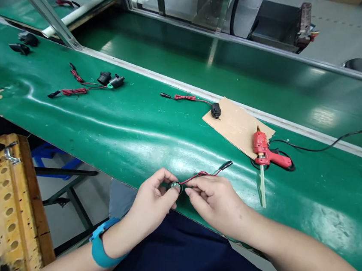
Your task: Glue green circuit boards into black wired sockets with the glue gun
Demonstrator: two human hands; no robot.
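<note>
My left hand (158, 197) is closed around a small round black part (175, 187) with a green circuit board showing in its open face. From it a thin red-and-black cable (192, 178) runs up to the right, bunched midway and ending in a black plug (226, 165). My right hand (213, 199) is closed on the cable close to the round part, its thumb and forefinger near each other. Its curled fingers hide part of the cable. Both hands are over the front edge of the green table.
A red glue gun (263, 149) with a glue stick lies beside a cardboard piece (233, 126). One black cabled part (216, 110) rests on that cardboard. More cabled black parts (115, 81) lie left. A yellow tray (5, 203) stands lower left; a metal frame rail (173, 83) runs behind.
</note>
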